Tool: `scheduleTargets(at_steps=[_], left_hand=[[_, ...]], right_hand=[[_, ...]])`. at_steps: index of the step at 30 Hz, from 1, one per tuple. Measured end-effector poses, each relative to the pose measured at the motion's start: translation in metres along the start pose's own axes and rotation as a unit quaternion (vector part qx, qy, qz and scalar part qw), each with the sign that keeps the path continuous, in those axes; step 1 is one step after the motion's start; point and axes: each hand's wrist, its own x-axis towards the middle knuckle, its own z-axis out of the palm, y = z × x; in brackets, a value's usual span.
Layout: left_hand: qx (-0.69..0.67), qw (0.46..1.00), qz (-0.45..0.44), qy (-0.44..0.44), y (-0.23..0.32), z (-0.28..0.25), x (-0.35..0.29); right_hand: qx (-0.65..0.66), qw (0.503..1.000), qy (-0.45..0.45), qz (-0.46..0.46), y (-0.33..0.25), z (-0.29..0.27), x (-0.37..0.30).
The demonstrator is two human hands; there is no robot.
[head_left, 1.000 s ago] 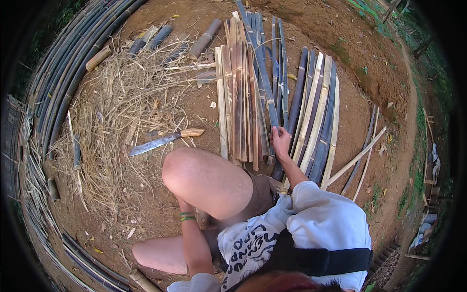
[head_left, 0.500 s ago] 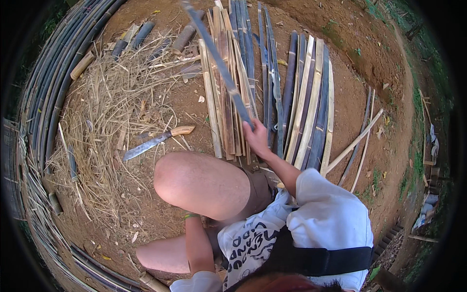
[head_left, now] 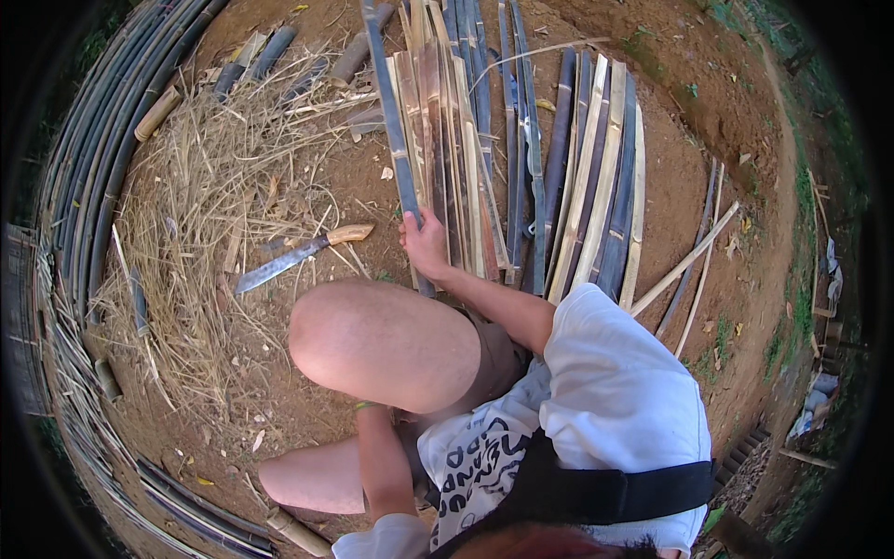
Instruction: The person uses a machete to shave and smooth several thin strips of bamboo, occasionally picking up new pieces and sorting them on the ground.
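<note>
My right hand [head_left: 426, 244] is closed round the near end of a dark bamboo strip [head_left: 392, 126]. That strip runs away from me along the left edge of a row of split bamboo strips [head_left: 435, 112], some pale, some brown. Whether it touches them, I cannot tell. To the right of this row lie more dark and pale bamboo strips [head_left: 605, 168]. My left forearm [head_left: 384, 461] passes beneath my raised thigh, which hides the left hand. A machete [head_left: 293, 261] with a wooden handle rests on the ground left of my right hand, beyond my knee.
Pale bamboo shavings [head_left: 200, 224] cover the ground on the left. Long dark bamboo poles [head_left: 112, 130] curve along the far left. Short bamboo pieces [head_left: 270, 53] lie at the back. Thin sticks [head_left: 694, 252] lie to the right, before an earth bank [head_left: 689, 84].
My right hand has moved left with the dark bamboo strip. The strip, slanted across the row before, now lines up with its left edge. The machete stays put.
</note>
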Motion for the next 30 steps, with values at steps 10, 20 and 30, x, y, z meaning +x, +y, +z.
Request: scheduleTargets(at_steps=[10,20,30], left_hand=[[0.003,1.000,-0.002,0.002,-0.004,0.009,0.003],[0.026,1.000,0.013,0.001,-0.003,0.023,0.010],[0.097,0.995,0.007,-0.031,-0.007,0.069,0.034]], right_hand=[[-0.046,0.999,0.011,-0.009,0.026,-0.047,0.015],[0.059,0.996,-0.058,-0.045,-0.023,-0.011,0.019],[0.036,0.999,-0.034,0.022,0.005,0.007,-0.015]])
